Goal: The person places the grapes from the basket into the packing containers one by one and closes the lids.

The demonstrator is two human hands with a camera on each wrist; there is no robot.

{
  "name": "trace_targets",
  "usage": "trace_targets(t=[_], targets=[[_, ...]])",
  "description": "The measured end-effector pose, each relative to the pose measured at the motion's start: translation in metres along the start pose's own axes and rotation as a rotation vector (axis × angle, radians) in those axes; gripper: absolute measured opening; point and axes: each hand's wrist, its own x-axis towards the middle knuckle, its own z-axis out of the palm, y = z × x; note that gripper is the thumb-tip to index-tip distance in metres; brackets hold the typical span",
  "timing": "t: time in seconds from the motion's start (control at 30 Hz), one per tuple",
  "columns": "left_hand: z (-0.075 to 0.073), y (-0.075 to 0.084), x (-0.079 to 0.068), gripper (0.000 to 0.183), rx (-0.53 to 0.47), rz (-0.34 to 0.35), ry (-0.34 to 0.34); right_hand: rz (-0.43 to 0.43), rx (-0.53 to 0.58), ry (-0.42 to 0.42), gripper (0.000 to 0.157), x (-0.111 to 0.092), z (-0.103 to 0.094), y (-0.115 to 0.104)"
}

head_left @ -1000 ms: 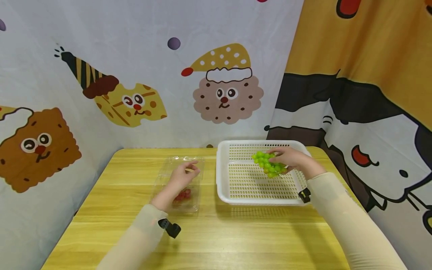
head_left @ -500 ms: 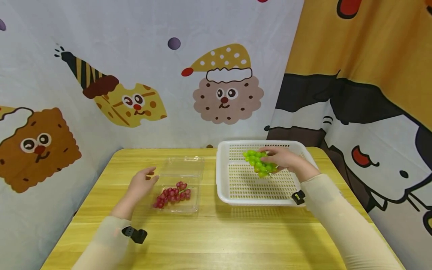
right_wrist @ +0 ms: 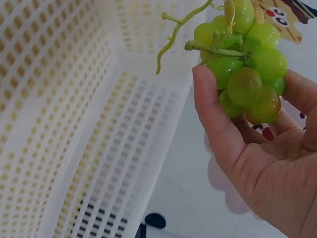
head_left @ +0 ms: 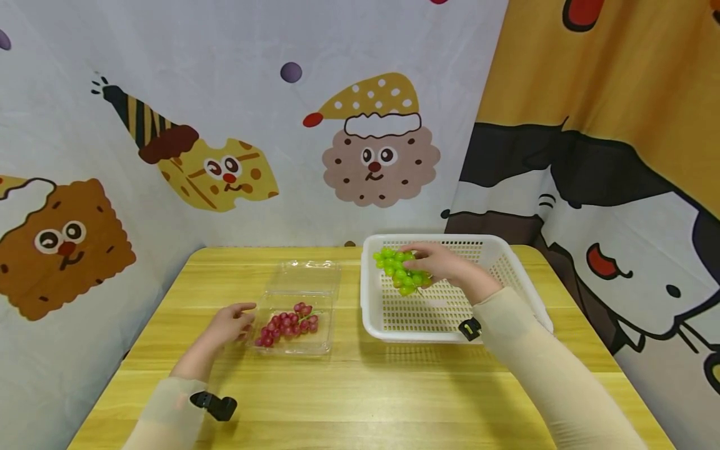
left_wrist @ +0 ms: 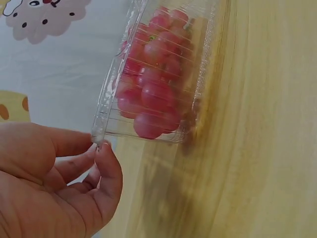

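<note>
Over the left part of a white perforated basket [head_left: 374,315], my right hand [head_left: 441,262] grips a bunch of green grapes [head_left: 400,270]. Its thumb and fingers curve round the fruit in the right wrist view, where the green stem [right_wrist: 215,50] sticks out. My left hand [head_left: 227,325] is beside a clear plastic clamshell box [head_left: 323,344]. Thumb and forefinger pinch the corner of the box's rim [left_wrist: 101,130] in the left wrist view. A bunch of red grapes [head_left: 288,325] lies inside this box, whose lid [head_left: 308,276] is folded back towards the far side.
Box and basket stand side by side on a wooden table [head_left: 343,400], with a strip of tabletop between them. A printed curtain [head_left: 236,94] hangs behind the table's far edge. The basket's walls rise around its perforated floor.
My right hand has carried the green grapes leftward over the basket. My left hand has left its place above the box, moving left and then down to its left edge, uncovering the red grapes.
</note>
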Motion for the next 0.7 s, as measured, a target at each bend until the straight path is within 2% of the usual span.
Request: trace_targets(t=[0.23,0.37,0.7], targets=[[0.005,-0.002,0.0,0.038,-0.024,0.001,0.013,-0.021,0.056,-0.009,0.041,0.007,0.014,-0.017],[0.004,-0.004,0.001,0.039,-0.069,-0.008,-0.013,-0.049,0.077,-0.026,0.038,0.014,0.022,-0.027],[-0.001,-0.004,0.004,0.038,-0.12,-0.058,-0.065,-0.149,-0.008,-0.055,0.038,0.027,0.056,-0.059]])
